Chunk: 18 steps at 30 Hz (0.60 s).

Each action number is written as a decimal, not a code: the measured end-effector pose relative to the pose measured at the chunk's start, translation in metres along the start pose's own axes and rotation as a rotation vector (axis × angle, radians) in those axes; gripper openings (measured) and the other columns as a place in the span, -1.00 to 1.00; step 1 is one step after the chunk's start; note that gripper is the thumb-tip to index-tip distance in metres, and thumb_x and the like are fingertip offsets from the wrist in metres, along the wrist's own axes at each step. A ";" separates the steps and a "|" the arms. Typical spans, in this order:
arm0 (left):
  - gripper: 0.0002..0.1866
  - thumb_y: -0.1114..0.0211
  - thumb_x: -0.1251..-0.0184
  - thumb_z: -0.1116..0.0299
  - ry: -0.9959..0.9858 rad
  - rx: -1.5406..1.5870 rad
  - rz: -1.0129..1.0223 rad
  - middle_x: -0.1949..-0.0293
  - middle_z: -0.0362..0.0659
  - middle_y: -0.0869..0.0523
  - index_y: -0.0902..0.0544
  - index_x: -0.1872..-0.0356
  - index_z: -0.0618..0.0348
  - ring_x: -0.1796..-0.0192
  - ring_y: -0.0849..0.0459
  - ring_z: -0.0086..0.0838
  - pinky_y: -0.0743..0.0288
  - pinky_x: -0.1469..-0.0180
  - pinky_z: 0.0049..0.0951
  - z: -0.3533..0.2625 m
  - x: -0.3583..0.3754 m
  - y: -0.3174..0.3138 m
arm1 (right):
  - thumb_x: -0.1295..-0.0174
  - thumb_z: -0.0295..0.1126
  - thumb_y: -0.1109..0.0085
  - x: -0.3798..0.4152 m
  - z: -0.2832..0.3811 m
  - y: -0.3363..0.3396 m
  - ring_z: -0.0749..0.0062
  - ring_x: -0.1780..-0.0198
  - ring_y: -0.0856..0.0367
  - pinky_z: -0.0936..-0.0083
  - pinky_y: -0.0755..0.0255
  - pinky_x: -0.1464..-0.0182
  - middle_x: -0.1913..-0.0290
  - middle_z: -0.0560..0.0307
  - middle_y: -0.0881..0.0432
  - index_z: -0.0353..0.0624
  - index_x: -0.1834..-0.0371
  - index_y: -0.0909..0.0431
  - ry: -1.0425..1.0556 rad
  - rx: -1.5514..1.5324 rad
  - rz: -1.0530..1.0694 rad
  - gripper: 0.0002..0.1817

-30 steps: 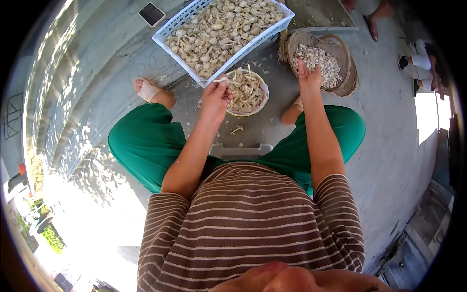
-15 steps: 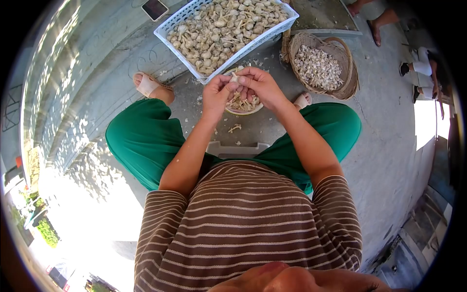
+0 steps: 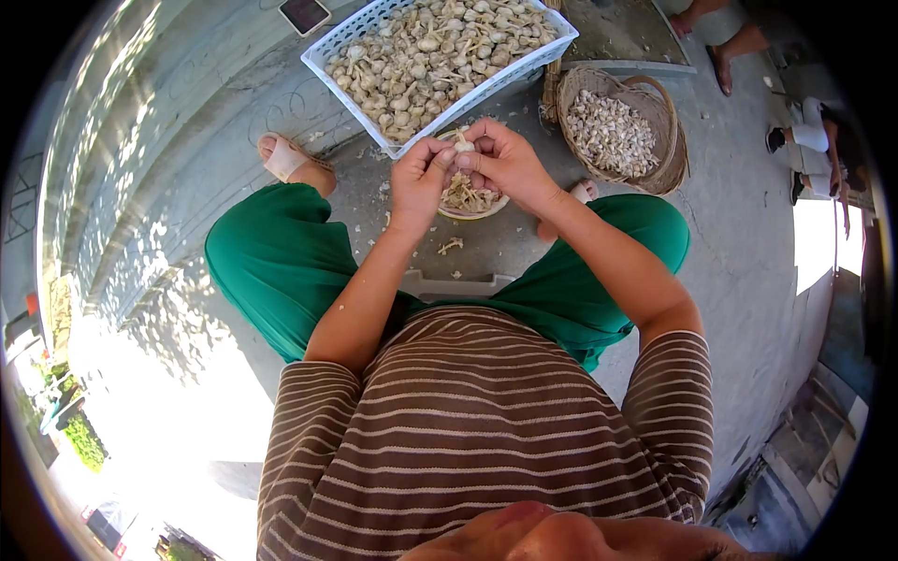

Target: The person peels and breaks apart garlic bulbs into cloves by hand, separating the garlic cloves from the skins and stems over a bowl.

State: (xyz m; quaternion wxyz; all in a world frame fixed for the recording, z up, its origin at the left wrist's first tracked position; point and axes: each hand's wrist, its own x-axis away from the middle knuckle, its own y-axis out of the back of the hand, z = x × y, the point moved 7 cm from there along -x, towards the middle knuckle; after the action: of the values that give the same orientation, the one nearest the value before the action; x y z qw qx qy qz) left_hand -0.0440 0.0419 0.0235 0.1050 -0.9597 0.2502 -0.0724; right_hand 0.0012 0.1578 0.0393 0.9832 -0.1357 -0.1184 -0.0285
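Between my fingertips is a small pale garlic bulb (image 3: 463, 146) with a bit of stem. My left hand (image 3: 420, 179) pinches it from the left, thumb and fingers closed. From the right, my right hand (image 3: 510, 166) is closed on the same bulb, thumb against it. Right below them stands a round bowl (image 3: 465, 216) holding dry stems and peelings, partly hidden by my hands. Just beyond is a light blue plastic crate (image 3: 456, 101) heaped with whole garlic bulbs (image 3: 426, 70). To the right, a wicker basket (image 3: 669, 154) holds separated garlic cloves (image 3: 613, 133).
A phone (image 3: 304, 13) lies to the left of the crate. Bits of peel (image 3: 451, 245) are scattered on the concrete floor (image 3: 739, 309). My knees in green trousers flank the bowl. At the upper right are other people's legs and feet (image 3: 722, 67).
My right hand has shifted slightly and its elbow has swung outward to the right. The garlic bulb now shows more clearly between my fingers.
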 end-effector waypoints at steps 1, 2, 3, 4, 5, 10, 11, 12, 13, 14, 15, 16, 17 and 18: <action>-0.91 -0.14 -0.34 0.46 0.000 0.000 -0.002 0.52 -0.30 -0.50 -0.53 0.25 0.26 0.56 -0.30 -0.72 -0.16 0.55 -0.68 0.000 0.000 -0.001 | -0.22 -0.46 -0.16 -0.001 0.000 0.001 0.71 0.56 -0.46 0.77 -0.21 0.64 0.48 0.25 -0.53 -0.16 0.20 -0.40 0.013 0.013 0.008 -0.84; -0.91 -0.14 -0.34 0.45 0.023 0.022 -0.002 0.52 -0.30 -0.50 -0.53 0.26 0.26 0.57 -0.30 -0.72 -0.16 0.56 -0.68 0.001 -0.001 -0.002 | -0.22 -0.46 -0.16 -0.002 -0.002 0.002 0.71 0.56 -0.46 0.77 -0.21 0.64 0.48 0.25 -0.53 -0.16 0.20 -0.40 0.012 0.012 0.011 -0.84; -0.92 -0.14 -0.34 0.45 0.048 0.042 -0.004 0.52 -0.29 -0.51 -0.53 0.27 0.25 0.58 -0.30 -0.72 -0.16 0.56 -0.67 0.003 -0.001 -0.002 | -0.22 -0.48 -0.15 -0.003 -0.006 0.003 0.71 0.56 -0.46 0.77 -0.20 0.65 0.48 0.25 -0.53 -0.16 0.18 -0.40 0.016 -0.047 0.015 -0.84; -0.92 -0.14 -0.34 0.45 0.051 0.038 -0.008 0.52 -0.29 -0.51 -0.53 0.27 0.25 0.58 -0.30 -0.72 -0.16 0.56 -0.67 0.005 -0.002 -0.001 | -0.22 -0.49 -0.14 -0.004 -0.010 0.004 0.71 0.56 -0.45 0.78 -0.19 0.65 0.48 0.25 -0.53 -0.17 0.17 -0.40 0.020 -0.108 0.019 -0.84; -0.92 -0.13 -0.35 0.45 0.079 0.074 -0.024 0.53 -0.28 -0.51 -0.52 0.28 0.25 0.58 -0.30 -0.71 -0.17 0.56 -0.67 0.008 -0.003 0.000 | -0.22 -0.49 -0.14 -0.006 -0.015 0.004 0.71 0.56 -0.45 0.78 -0.19 0.65 0.48 0.25 -0.53 -0.17 0.17 -0.40 0.018 -0.115 0.020 -0.84; -0.89 -0.10 -0.37 0.41 0.203 0.260 -0.017 0.51 -0.25 -0.52 -0.49 0.29 0.23 0.58 -0.32 -0.67 -0.18 0.55 -0.66 0.015 -0.011 -0.002 | -0.28 -0.45 -0.07 -0.006 -0.017 0.010 0.67 0.49 -0.48 0.75 -0.29 0.57 0.42 0.22 -0.53 -0.17 0.10 -0.42 -0.018 -0.270 0.021 -0.84; -0.88 -0.09 -0.39 0.39 0.241 0.348 -0.004 0.50 -0.25 -0.51 -0.48 0.29 0.23 0.57 -0.32 -0.66 -0.18 0.55 -0.66 0.017 -0.011 -0.005 | -0.28 -0.45 -0.07 -0.006 -0.016 0.011 0.67 0.49 -0.48 0.75 -0.29 0.57 0.42 0.22 -0.53 -0.17 0.10 -0.42 -0.014 -0.267 0.019 -0.84; -0.86 -0.07 -0.40 0.37 0.282 0.437 0.009 0.50 -0.25 -0.50 -0.47 0.29 0.23 0.57 -0.32 -0.65 -0.18 0.55 -0.66 0.019 -0.010 -0.009 | -0.30 -0.43 -0.04 -0.004 -0.017 0.011 0.65 0.47 -0.49 0.73 -0.33 0.54 0.40 0.21 -0.53 -0.19 0.09 -0.42 -0.030 -0.359 0.032 -0.83; -0.86 -0.07 -0.40 0.37 0.281 0.438 0.013 0.50 -0.25 -0.50 -0.47 0.29 0.23 0.57 -0.32 -0.65 -0.18 0.55 -0.66 0.019 -0.011 -0.011 | -0.32 -0.41 0.00 -0.003 -0.017 0.012 0.63 0.45 -0.50 0.71 -0.37 0.50 0.37 0.19 -0.54 -0.20 0.08 -0.42 -0.046 -0.450 0.044 -0.83; -0.86 -0.07 -0.40 0.35 0.294 0.460 0.012 0.49 -0.24 -0.50 -0.48 0.29 0.22 0.56 -0.32 -0.65 -0.17 0.55 -0.66 0.020 -0.012 -0.013 | -0.32 -0.41 0.00 -0.003 -0.015 0.013 0.63 0.45 -0.50 0.71 -0.37 0.50 0.37 0.19 -0.54 -0.20 0.08 -0.42 -0.044 -0.449 0.040 -0.83; -0.85 -0.07 -0.40 0.34 0.308 0.481 0.011 0.48 -0.23 -0.50 -0.48 0.28 0.22 0.55 -0.32 -0.64 -0.16 0.55 -0.66 0.019 -0.014 -0.016 | -0.32 -0.40 0.04 -0.002 -0.013 0.014 0.61 0.44 -0.50 0.70 -0.39 0.48 0.37 0.19 -0.53 -0.21 0.07 -0.42 -0.067 -0.480 0.033 -0.82; -0.85 -0.07 -0.40 0.34 0.310 0.481 0.016 0.48 -0.23 -0.50 -0.48 0.28 0.22 0.55 -0.32 -0.64 -0.16 0.55 -0.66 0.018 -0.015 -0.018 | -0.33 -0.40 0.08 -0.002 -0.013 0.015 0.60 0.43 -0.51 0.68 -0.41 0.46 0.36 0.18 -0.53 -0.22 0.07 -0.42 -0.091 -0.513 0.025 -0.81; -0.86 -0.05 -0.41 0.35 0.327 0.493 -0.002 0.49 -0.23 -0.49 -0.48 0.27 0.21 0.55 -0.31 -0.64 -0.16 0.56 -0.66 0.017 -0.015 -0.019 | -0.33 -0.40 0.08 -0.003 -0.013 0.016 0.60 0.43 -0.51 0.68 -0.41 0.46 0.36 0.18 -0.53 -0.22 0.07 -0.42 -0.087 -0.514 0.021 -0.81; -0.86 -0.04 -0.41 0.36 0.344 0.506 -0.018 0.50 -0.23 -0.48 -0.48 0.27 0.21 0.55 -0.31 -0.63 -0.15 0.56 -0.66 0.017 -0.016 -0.021 | -0.33 -0.39 0.09 -0.005 -0.015 0.018 0.60 0.44 -0.50 0.67 -0.40 0.47 0.38 0.19 -0.52 -0.22 0.07 -0.42 -0.083 -0.526 0.006 -0.81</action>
State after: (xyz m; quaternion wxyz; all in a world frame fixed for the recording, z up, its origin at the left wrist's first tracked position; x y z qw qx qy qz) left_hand -0.0451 0.0704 0.0101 0.2962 -0.8790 0.2299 -0.2947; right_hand 0.0014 0.1708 0.0194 0.9086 -0.3878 -0.1466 -0.0499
